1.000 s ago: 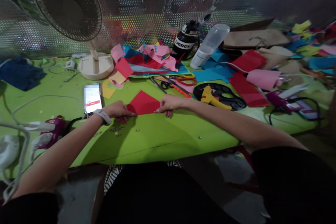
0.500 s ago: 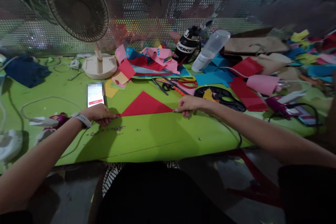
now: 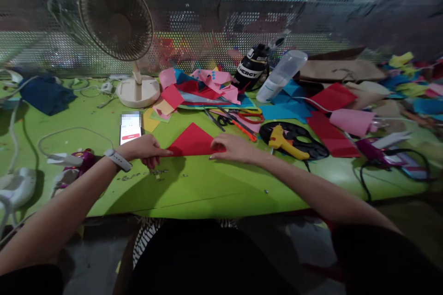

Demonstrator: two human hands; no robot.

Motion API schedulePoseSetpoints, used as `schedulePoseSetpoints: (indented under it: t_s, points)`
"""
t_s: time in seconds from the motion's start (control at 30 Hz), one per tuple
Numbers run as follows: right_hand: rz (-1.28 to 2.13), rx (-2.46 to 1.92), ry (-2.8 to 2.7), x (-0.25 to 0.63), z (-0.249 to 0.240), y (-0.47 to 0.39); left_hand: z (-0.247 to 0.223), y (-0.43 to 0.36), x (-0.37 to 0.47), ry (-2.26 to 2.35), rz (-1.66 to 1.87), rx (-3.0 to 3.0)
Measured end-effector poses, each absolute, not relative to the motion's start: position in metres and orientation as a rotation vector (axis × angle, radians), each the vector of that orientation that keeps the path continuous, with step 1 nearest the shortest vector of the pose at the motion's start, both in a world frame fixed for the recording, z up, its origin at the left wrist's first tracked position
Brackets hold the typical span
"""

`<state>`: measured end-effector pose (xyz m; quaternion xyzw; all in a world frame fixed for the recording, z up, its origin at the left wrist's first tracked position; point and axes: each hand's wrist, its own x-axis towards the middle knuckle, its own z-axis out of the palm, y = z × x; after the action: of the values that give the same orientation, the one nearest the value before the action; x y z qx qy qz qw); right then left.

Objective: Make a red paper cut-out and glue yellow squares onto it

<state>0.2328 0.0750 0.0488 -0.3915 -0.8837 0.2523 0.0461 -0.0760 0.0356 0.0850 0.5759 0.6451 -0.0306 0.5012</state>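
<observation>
Both forearms reach in from the lower corners and angle toward each other, elbows wide, with the two hands low over the surface (image 3: 207,193). The left hand (image 3: 147,150) is turned palm down, its thumb side stretched to the left corner of the red paper (image 3: 192,140) and its other fingers curled under; whether it pinches that corner or only presses on it, I cannot tell. A pale wristband (image 3: 118,160) circles the left wrist. The right hand (image 3: 231,147) arches over the paper's right end, fingers bent and thumb held apart from them, a bit of red showing in the gap. The paper lies between the hands as a flat triangle, its peak pointing away from the body and its long edge toward it

The surface is bright green, with a thin dark line running across its near part. Just beyond the left hand lies a lit phone (image 3: 130,136), and behind it stands a fan (image 3: 116,16). Coloured scraps (image 3: 197,85) are heaped beyond the paper, with scissors (image 3: 254,113) in front of them. A black bottle (image 3: 251,68) stands near a tilted clear bottle (image 3: 284,73). To the right, a yellow glue gun (image 3: 290,143) rests on a black tray (image 3: 316,145). A perforated metal screen (image 3: 194,14) closes off the back
</observation>
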Motion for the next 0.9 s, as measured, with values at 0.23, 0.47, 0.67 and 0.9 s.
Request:
schedulePoseSetpoints:
  t_s: [0.23, 0.47, 0.67, 0.9]
  points:
    - [1.176, -1.31, -2.439, 0.212, 0.031, 0.06, 0.065, 0.028, -0.044, 1.31, 0.076, 1.288]
    - [1.25, -1.265, -2.034, 0.197, 0.03, 0.037, 0.042, 0.023, -0.012, 1.193, 0.585, 0.974]
    - [0.962, -1.154, -1.994, 0.196, 0.035, 0.041, 0.03, 0.032, -0.009, 1.095, 0.805, 0.893]
    - [1.344, -1.214, -1.562, 0.21, 0.037, 0.082, 0.032, 0.047, -0.031, 1.076, 0.78, 0.999]
